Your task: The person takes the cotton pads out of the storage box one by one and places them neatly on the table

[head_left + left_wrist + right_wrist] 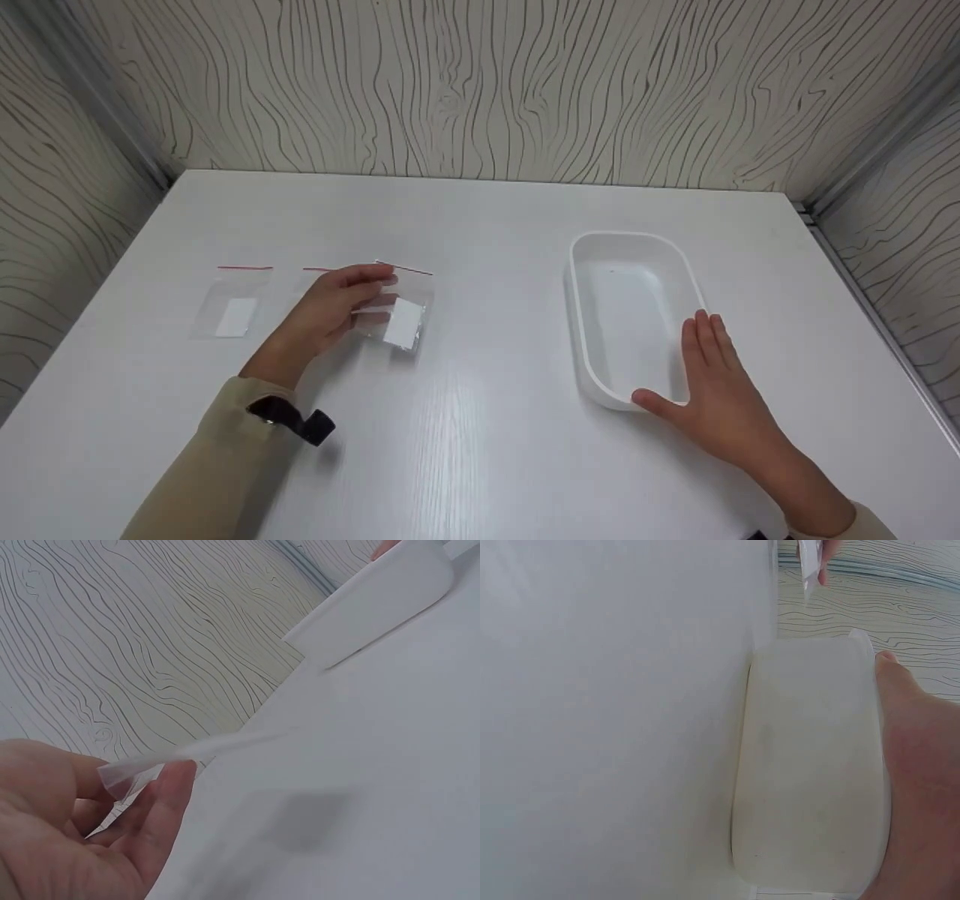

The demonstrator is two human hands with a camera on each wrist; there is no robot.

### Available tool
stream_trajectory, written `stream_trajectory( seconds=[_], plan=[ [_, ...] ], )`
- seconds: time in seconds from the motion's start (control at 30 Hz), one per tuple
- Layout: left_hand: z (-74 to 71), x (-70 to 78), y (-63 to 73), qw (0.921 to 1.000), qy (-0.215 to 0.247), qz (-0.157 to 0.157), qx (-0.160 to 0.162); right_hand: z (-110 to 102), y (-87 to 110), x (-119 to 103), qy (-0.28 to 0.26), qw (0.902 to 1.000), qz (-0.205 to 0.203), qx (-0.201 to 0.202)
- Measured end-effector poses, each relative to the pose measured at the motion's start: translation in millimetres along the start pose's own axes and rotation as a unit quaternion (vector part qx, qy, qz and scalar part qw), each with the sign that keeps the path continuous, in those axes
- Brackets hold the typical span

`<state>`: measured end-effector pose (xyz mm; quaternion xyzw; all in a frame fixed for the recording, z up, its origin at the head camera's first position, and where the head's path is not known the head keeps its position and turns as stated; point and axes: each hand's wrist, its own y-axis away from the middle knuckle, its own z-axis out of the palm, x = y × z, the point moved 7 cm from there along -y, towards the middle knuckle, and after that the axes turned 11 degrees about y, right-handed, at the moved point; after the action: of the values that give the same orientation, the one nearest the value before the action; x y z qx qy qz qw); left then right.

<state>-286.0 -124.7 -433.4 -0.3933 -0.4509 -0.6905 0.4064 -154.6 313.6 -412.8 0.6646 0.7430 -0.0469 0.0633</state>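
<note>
My left hand (330,311) pinches a clear zip bag (405,319) with a white label panel and a thin dark red line along its top edge. In the left wrist view the bag (187,754) is seen edge-on between thumb and fingers, raised over the table with a shadow below. My right hand (720,394) rests on the near right corner of a white plastic tub (577,322), fingers straight along the right rim and thumb on the near rim. Nothing lies inside the tub. The right wrist view shows the tub's outer wall (810,765) beside that hand.
Another clear zip bag (236,307) with a red top line lies flat at the left. Between it and my left hand, a further zip bag (311,277) is mostly hidden. Wood-patterned panels (450,90) stand behind and beside the white table (487,465).
</note>
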Motion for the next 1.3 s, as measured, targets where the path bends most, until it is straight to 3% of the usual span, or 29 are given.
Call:
stream_trajectory(
  seconds=[0.3,0.5,0.87,1.1,1.3],
  plan=[
    [-5.8,-3.7,1.7,0.9993,-0.034,-0.010,0.010,-0.7,0.4,-1.8,-0.001,1.0000,-0.002,0.002],
    [-9.0,-5.0,-0.5,0.9961,-0.084,-0.015,0.023,-0.5,-0.8,-1.0,0.000,1.0000,0.004,-0.007],
    [-8.4,-4.4,-5.3,0.9841,-0.173,-0.008,0.037,-0.4,-0.4,-1.1,-0.005,1.0000,0.003,-0.006],
    [-4.0,3.1,0.1,0.9720,-0.230,0.023,0.041,0.7,0.1,0.3,-0.002,1.0000,0.005,-0.006],
    [-2.2,2.1,-0.7,0.9641,-0.262,0.003,0.045,0.5,-0.6,0.5,0.000,1.0000,0.004,-0.005]
  ],
)
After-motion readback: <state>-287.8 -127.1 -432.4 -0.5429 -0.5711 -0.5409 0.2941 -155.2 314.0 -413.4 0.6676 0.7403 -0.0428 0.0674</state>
